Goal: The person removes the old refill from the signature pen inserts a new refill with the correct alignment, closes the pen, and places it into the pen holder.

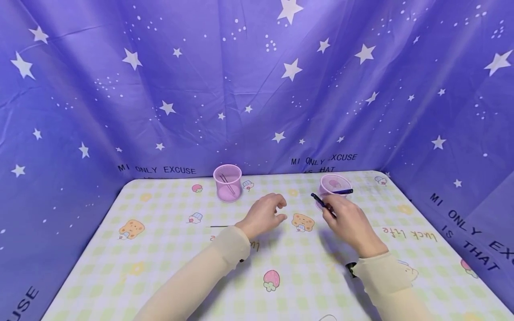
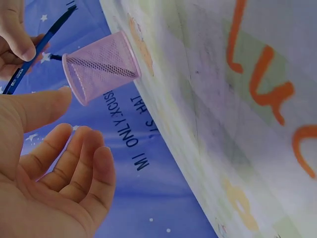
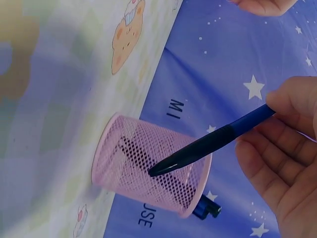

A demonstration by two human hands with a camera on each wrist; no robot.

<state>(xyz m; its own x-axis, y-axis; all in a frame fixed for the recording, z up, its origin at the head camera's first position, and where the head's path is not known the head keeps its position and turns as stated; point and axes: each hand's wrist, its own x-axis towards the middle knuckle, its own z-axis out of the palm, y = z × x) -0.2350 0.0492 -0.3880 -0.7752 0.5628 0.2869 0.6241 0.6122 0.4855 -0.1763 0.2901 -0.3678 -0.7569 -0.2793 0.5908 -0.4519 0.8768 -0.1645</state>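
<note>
My right hand (image 1: 348, 223) pinches a dark blue click pen (image 3: 213, 144) between thumb and fingers. The pen slants, its tapered end in front of a pink mesh pen cup (image 3: 116, 171) in the right wrist view. Inside that upright cup leans another blue pen (image 3: 204, 207), its end sticking out over the rim. My left hand (image 1: 263, 214) hovers above the middle of the table, fingers relaxed and slightly bent, holding nothing. Beside the left wrist a thin dark stick (image 1: 218, 226) lies on the cloth, partly hidden by the hand or sleeve.
A second pink mesh cup (image 1: 221, 192) with thin dark sticks inside stands at the back left. A checked cloth with printed pictures covers the table (image 1: 160, 254). Purple star-patterned curtains (image 1: 209, 71) hang behind and at both sides.
</note>
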